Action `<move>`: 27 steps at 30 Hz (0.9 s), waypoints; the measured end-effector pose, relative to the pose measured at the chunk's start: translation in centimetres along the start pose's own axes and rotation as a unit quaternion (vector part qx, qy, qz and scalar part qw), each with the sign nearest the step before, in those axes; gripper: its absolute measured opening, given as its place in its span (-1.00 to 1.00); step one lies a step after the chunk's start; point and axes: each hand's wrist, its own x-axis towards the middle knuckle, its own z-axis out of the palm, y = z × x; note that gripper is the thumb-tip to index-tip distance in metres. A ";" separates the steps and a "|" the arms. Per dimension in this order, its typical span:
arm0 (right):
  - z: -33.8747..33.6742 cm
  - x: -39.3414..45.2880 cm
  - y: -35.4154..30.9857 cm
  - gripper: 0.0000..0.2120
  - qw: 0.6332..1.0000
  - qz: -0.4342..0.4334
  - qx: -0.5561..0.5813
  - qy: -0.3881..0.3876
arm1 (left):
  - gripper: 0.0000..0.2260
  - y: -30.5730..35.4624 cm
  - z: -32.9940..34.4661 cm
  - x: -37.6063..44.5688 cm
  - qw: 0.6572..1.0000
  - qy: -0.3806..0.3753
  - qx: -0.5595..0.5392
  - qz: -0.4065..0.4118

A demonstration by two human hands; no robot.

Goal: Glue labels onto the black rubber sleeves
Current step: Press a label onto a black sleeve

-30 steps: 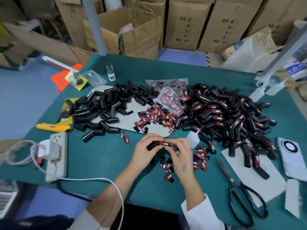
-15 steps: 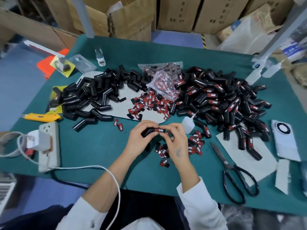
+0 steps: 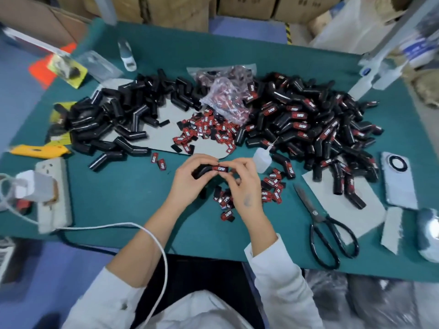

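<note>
Sleeve (image 3: 206,170) is up off the green table (image 3: 133,198), held between both hands right in front of the person. Left hand (image 3: 190,180) is wrapped round the plain black end, and the right hand (image 3: 242,184) pinches the end with the red label (image 3: 222,169). Looks like the press-down step, though I can't tell if the glue has grabbed. Next up, I'd guess: drop it on the labelled pile (image 3: 308,129), then grab a bare one from the unlabelled pile (image 3: 114,119), with the glue bottle (image 3: 261,160) just beside.
</note>
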 end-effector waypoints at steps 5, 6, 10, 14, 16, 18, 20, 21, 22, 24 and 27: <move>-0.2 0.0 0.2 -0.81 1.000 -0.002 0.006 0.004 | -0.83 0.5 0.2 0.0 1.000 -0.008 0.004 0.002; -0.2 -0.1 0.1 -0.81 1.000 -0.001 0.008 0.003 | -0.82 0.5 0.2 0.0 1.000 -0.008 0.002 0.001; -0.2 0.0 0.3 -0.81 1.000 -0.010 0.005 0.005 | -0.77 0.6 0.0 0.0 1.000 -0.011 -0.006 0.000; -0.1 0.1 0.8 -0.79 1.000 -0.021 0.000 0.009 | -0.70 0.6 0.1 0.1 1.000 -0.011 -0.011 -0.016; 0.0 0.1 0.9 -0.78 0.999 -0.029 -0.004 0.015 | -0.68 0.6 0.1 0.1 1.000 -0.011 -0.017 -0.014; 0.0 0.1 1.1 -0.77 0.999 -0.035 -0.010 0.020 | -0.69 0.6 0.2 0.0 1.000 -0.016 -0.020 -0.003; 0.0 0.2 1.1 -0.77 0.999 -0.041 -0.010 0.022 | -0.72 0.6 0.2 0.1 1.000 -0.018 -0.024 -0.001; 0.0 0.1 1.1 -0.76 0.999 -0.044 -0.010 0.022 | -0.74 0.5 0.2 0.2 0.999 -0.017 -0.028 -0.003; 0.0 0.2 1.1 -0.76 0.999 -0.047 -0.012 0.022 | -0.75 0.5 0.2 0.3 0.999 -0.016 -0.032 -0.004; -0.1 0.1 1.1 -0.76 0.998 -0.052 -0.012 0.021 | -0.75 0.4 0.2 0.3 0.999 -0.017 -0.039 -0.005; -0.1 0.2 1.3 -0.77 0.998 -0.052 -0.013 0.020 | -0.71 0.5 0.2 0.3 0.999 -0.019 -0.041 -0.002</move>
